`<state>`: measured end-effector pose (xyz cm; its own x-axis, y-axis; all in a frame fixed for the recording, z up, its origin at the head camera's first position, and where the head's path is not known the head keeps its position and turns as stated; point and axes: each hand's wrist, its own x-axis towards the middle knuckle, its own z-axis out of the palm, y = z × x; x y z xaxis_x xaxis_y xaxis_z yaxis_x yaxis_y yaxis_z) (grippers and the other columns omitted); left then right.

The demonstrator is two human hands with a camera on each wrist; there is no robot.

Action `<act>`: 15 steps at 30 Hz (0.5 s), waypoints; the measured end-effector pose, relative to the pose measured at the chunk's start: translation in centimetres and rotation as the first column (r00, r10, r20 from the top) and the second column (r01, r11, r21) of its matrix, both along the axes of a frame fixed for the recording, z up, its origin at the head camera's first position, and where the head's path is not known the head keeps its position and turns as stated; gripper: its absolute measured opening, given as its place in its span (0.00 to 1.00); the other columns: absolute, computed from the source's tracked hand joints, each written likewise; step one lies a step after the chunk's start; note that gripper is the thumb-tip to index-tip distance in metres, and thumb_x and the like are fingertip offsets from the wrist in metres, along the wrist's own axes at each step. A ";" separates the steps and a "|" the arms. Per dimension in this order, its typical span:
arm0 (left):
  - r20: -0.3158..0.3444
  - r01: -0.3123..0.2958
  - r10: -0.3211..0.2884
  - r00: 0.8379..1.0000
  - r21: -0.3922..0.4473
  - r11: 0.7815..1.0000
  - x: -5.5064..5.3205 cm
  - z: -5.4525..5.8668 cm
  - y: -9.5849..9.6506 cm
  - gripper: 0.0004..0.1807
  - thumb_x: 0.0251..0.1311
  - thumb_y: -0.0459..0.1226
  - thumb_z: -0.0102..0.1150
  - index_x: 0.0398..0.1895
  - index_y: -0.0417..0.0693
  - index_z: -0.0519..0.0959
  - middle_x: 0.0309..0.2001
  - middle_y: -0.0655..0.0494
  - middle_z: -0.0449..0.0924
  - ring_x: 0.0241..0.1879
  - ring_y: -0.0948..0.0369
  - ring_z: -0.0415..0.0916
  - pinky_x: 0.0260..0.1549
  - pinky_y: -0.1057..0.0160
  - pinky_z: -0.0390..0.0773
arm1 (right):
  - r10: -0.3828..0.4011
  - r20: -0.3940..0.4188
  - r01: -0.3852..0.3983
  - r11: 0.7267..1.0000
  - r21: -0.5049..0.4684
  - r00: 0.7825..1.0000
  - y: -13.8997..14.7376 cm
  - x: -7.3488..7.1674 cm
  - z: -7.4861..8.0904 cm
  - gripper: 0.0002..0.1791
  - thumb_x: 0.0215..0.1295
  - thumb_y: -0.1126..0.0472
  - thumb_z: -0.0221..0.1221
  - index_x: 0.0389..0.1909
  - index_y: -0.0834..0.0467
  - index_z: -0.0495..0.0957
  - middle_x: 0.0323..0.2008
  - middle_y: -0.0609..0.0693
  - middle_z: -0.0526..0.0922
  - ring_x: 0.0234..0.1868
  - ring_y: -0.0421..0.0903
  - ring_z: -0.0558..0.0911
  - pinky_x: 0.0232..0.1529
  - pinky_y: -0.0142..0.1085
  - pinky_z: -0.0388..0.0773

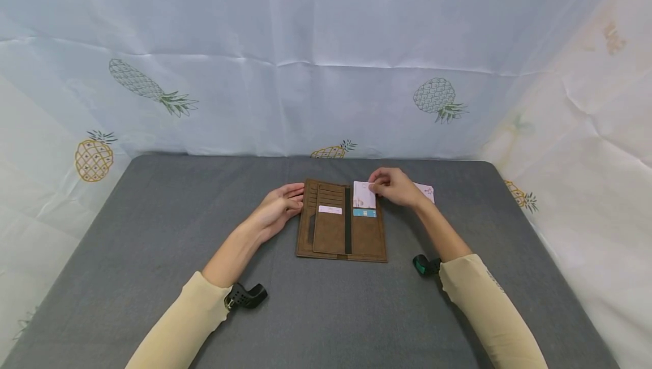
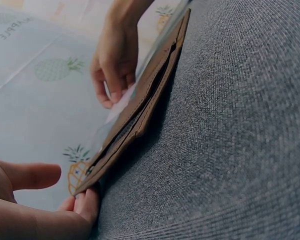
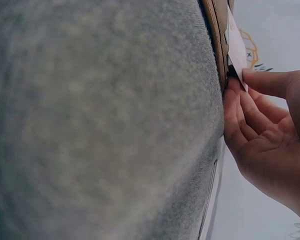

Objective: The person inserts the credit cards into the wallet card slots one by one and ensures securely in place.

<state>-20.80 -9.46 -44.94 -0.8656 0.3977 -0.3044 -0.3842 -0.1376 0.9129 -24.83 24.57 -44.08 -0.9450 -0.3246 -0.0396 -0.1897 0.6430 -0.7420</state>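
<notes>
A brown wallet [image 1: 331, 239] lies unfolded on the table, with a dark strap down its middle. My right hand [image 1: 396, 187] pinches a pale pink patterned card [image 1: 363, 194] between thumb and fingers; the card's lower edge is at a slot on the wallet's right half. Just below it a blue card [image 1: 364, 213] shows from another slot, and a pinkish card [image 1: 330, 210] peeks out on the left half. Along the wallet's left edge rests my left hand [image 1: 277, 210]. In the left wrist view its fingers [image 2: 85, 202] reach under the edge, while the thumb stays apart from the leather.
Partly hidden behind my right wrist, another pink patterned card [image 1: 427, 191] lies on the grey cloth-covered table [image 1: 326, 312]. A white curtain [image 1: 316, 103] printed with pineapples hangs behind the table's far edge and at its sides.
</notes>
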 end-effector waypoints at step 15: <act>0.004 -0.002 0.002 1.000 0.014 1.000 0.0 -0.1 0.1 0.40 0.73 0.20 0.44 0.87 0.36 0.50 0.87 0.37 0.50 0.86 0.46 0.50 0.78 0.53 0.62 | 0.113 0.067 -0.114 0.993 0.015 0.991 0.2 -0.1 0.6 0.07 0.74 0.64 0.67 0.45 0.65 0.87 0.37 0.58 0.88 0.35 0.45 0.80 0.38 0.34 0.76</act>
